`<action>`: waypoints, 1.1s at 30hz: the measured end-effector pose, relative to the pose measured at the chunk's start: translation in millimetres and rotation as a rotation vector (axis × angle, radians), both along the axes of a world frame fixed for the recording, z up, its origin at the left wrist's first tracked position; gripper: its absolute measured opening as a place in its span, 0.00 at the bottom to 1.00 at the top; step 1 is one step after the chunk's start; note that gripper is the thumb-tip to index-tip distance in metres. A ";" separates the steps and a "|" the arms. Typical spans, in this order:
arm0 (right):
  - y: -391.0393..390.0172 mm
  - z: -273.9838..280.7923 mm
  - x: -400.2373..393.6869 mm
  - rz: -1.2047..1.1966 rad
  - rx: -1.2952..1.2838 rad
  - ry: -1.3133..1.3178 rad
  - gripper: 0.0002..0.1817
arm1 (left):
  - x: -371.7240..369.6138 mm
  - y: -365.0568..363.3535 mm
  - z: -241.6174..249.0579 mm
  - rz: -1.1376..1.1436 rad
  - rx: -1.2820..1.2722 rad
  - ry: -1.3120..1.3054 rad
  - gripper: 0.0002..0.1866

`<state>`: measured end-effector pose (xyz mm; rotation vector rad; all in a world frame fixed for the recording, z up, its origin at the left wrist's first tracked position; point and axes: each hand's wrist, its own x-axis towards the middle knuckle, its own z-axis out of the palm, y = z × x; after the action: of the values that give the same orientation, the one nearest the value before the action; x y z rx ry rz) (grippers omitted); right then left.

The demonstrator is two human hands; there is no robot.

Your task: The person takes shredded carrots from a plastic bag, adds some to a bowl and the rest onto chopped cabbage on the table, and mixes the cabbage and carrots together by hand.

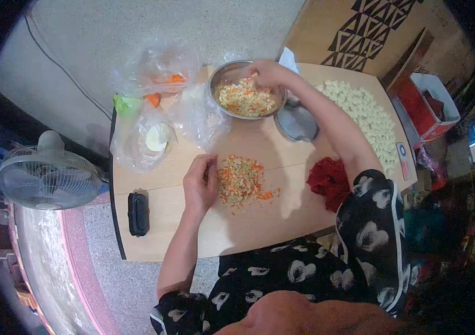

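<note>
A pile of finely chopped vegetables point(240, 181), orange and pale green bits, lies on the wooden table. My left hand point(201, 181) rests against the pile's left edge, its fingers curved and the thumb apart from them. Over the right rim of a metal bowl point(236, 115) reaches my right hand point(268, 74), fingers curled down inside it. More of the same chopped mix point(246, 96) fills the bowl's bottom. What those right fingers hold, if anything, I cannot make out. A grey round container point(297, 120) stands beside the bowl, under my right forearm.
Small pale dough-like pieces point(360, 111) cover the table's right side. A red mesh heap point(328, 181) lies near my right elbow. Plastic bags point(137, 139) with vegetables sit back left. A black case point(138, 214) lies front left; a fan point(50, 173) stands beyond the table's left edge.
</note>
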<state>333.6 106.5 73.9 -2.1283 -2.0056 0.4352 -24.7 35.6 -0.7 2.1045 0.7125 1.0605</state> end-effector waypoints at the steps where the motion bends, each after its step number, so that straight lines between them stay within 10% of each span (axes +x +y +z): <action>1: -8.0 11.6 -6.0 0.002 -0.052 -0.075 0.28 | 0.6 0.8 0.2 -0.004 0.030 -0.003 0.09; 9: -15.3 -71.3 -2.4 -0.006 0.213 -0.249 0.32 | 0.7 -0.4 1.5 -0.006 -0.019 0.032 0.09; 14: 16.5 -53.6 -3.8 -0.070 -0.045 0.098 0.30 | 1.8 0.9 -2.5 -0.002 0.020 0.010 0.11; 24: -0.3 -24.6 -42.1 0.318 0.015 -0.077 0.24 | -0.2 0.4 1.9 -0.014 -0.031 0.028 0.10; 33: -3.1 6.7 -26.3 -0.019 0.259 -0.292 0.09 | 0.8 -0.3 2.4 -0.007 -0.062 0.030 0.09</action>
<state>307.2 103.4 80.6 -2.1430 -2.0503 -0.1427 -23.9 35.3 1.7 2.0728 0.7422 0.9924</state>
